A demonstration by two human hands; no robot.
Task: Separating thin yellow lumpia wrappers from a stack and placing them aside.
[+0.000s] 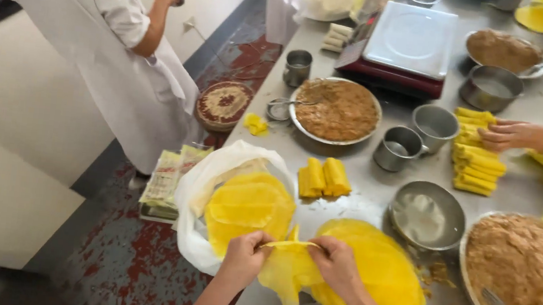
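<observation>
Bottom centre of the frame: our left hand (243, 258) and right hand (339, 266) both pinch the upper edge of 1 thin yellow wrapper (286, 272), fingers pressed together on it, the sheet drooping between them. It hangs over a spread stack of yellow wrappers (386, 275) on the steel table (360, 205). Just left, more yellow rounds (249, 204) lie in an open white bag (196, 198). Lower right, a big tray of brown filling (528, 273); beside it an empty steel bowl (426, 216). Mid frame, 3 rolled yellow pieces (324, 178). Beyond, a round dish of brown filling (336, 110) and 2 steel cups (417, 137). Right edge, another person's hand (512, 135) rests on a row of finished rolls (476, 154). Upper left, a person in white (96, 33) stands on the floor.
</observation>
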